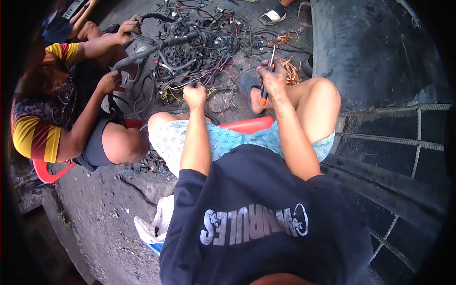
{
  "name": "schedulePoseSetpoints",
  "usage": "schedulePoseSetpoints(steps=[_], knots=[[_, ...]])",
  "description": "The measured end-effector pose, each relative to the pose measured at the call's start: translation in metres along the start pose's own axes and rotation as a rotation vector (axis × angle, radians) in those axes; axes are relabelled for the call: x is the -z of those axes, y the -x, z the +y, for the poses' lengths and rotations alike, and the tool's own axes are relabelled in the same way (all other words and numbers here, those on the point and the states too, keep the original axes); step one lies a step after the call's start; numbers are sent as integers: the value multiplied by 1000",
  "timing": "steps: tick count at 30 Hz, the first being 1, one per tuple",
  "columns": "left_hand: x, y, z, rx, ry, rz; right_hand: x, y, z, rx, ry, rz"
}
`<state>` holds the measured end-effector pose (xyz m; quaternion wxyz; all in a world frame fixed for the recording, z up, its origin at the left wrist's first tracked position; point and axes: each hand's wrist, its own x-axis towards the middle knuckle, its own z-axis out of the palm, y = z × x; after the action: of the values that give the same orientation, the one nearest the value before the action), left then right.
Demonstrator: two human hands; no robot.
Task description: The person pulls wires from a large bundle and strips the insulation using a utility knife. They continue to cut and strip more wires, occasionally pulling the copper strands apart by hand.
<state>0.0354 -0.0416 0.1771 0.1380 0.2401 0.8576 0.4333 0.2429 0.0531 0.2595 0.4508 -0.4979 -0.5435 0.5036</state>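
Left hand [194, 96]: fingers are curled narrow; whether a wire is inside, I cannot tell.
Right hand [274, 81]: it is closed around a tool [263, 97] with orange and black handle, the thin metal tip pointing away from the body.
Wire pile [213, 50]: it lies on the ground, in front of the hands.
Copper strands [291, 72]: they lie just beside the right hand.
Co-worker [59, 116]: this person, at the left, grips a black corrugated tube [176, 41].
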Motion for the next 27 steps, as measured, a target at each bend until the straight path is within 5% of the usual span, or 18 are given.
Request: schedulePoseSetpoints(steps=[6, 12, 14, 16, 17, 21, 22, 24, 27], knots=[[7, -6, -4, 91, 393, -75, -19, 18, 2, -214, -150, -134], [42, 11, 1, 134, 481, -174, -61, 31, 28, -666, -563, -316], [54, 14, 6, 59, 445, -204, -63, 33, 42, -636, -371, -337], [62, 18, 13, 62, 446, -225, -60, 37, 59, -214, 315, -524], [63, 18, 14, 46, 459, -234, -59, 39, 65, 13, 409, -528], [63, 20, 15, 36, 540, -244, -58, 46, 62, -356, 145, -606], [65, 22, 15, 43, 532, -244, -61, 51, 71, -365, 142, -609], [73, 29, 16, 95, 502, -230, -65, 61, 88, -49, 53, -639], [88, 41, 22, 51, 461, -195, -74, 70, 48, -228, -37, -813]])
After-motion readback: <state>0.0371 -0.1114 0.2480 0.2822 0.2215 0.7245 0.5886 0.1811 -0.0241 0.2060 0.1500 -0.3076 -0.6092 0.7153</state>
